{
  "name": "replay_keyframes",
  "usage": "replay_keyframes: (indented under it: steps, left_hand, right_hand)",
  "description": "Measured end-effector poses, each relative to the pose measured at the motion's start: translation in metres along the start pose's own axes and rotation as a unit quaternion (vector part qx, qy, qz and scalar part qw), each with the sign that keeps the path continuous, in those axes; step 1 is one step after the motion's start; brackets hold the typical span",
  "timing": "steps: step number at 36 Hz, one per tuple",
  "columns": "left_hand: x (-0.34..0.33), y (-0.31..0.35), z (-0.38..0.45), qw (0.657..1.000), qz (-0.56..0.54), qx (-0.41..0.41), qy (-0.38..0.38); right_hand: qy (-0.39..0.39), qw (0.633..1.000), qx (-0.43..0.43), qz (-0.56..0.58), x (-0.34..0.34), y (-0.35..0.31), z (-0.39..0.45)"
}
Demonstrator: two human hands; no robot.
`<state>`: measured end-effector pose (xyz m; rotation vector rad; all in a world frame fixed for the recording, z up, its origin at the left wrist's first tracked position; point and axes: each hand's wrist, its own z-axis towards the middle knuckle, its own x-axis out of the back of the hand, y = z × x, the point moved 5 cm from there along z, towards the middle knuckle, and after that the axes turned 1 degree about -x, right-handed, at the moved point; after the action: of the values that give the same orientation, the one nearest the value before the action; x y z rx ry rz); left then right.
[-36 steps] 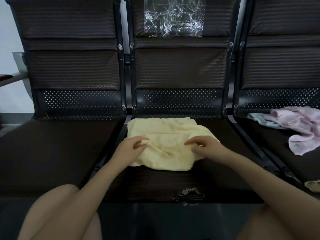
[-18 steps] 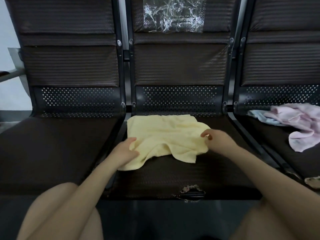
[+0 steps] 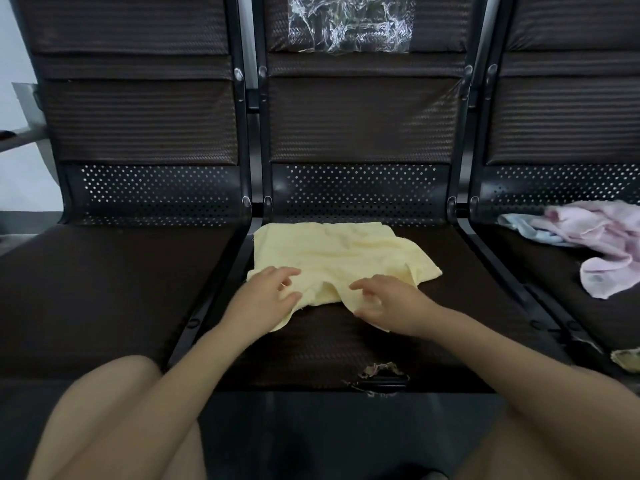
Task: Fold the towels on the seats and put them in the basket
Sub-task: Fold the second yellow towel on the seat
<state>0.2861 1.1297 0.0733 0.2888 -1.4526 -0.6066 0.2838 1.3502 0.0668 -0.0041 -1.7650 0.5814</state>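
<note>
- The left seat (image 3: pixel 114 282) of the dark bench carries nothing that shows; its perforated metal back stands behind it.
- The left hand (image 3: pixel 268 299) now lies further right than half a second ago, its fingers spread and loosely bent on the near left part of the yellow towel (image 3: pixel 343 258); whether it pinches the cloth I cannot tell.
- The yellow towel lies rumpled on the middle seat (image 3: pixel 332 344), its far edge against the seat back. Its near edge is bunched up between the two hands, where earlier it hung in a loose flap.
- The right hand (image 3: pixel 388 303) has let go of the towel's right corner and come left to the near edge, fingers apart and relaxed, resting on the cloth.
- A torn patch (image 3: pixel 379 374) marks the near edge of the middle seat.
- A crumpled clear plastic sheet (image 3: pixel 349 22) sticks to the middle seat back, far up.
- On the right seat (image 3: pixel 540 282) a pink towel (image 3: pixel 606 244) lies heaped over a pale blue towel (image 3: pixel 530 230), well apart from the hands.
</note>
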Motion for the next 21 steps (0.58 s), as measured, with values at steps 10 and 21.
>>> replay_keyframes:
  steps: [10, 21]
  left_hand:
    - [-0.033, 0.003, 0.006, 0.994, 0.086, -0.055, -0.044]
    - [-0.011, 0.010, 0.006, 0.971, -0.237, 0.027, -0.035]
  right_hand:
    - [-0.012, 0.998, 0.002, -0.062, -0.015, -0.004, 0.015]
    - [-0.002, 0.998, 0.006, -0.064, -0.009, -0.007, 0.015]
